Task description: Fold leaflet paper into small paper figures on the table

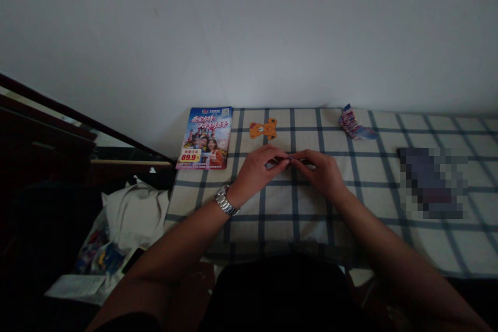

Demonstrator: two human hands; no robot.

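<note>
My left hand (260,166) and my right hand (319,170) meet over the checked tablecloth (373,202), fingertips pinched together on a small thin piece (290,157) that looks like folded paper; it is too small and dark to name. A metal watch (226,201) sits on my left wrist. Both hands rest low on the cloth, near the table's middle.
A colourful printed flyer (205,137) lies at the table's far left corner. An orange bear figure (263,128) is printed on or lies on the cloth behind my hands. A small pile of folded coloured paper (353,123) sits at the back right. A pixelated dark object (431,182) lies to the right. Bags and clutter (116,228) are on the floor at left.
</note>
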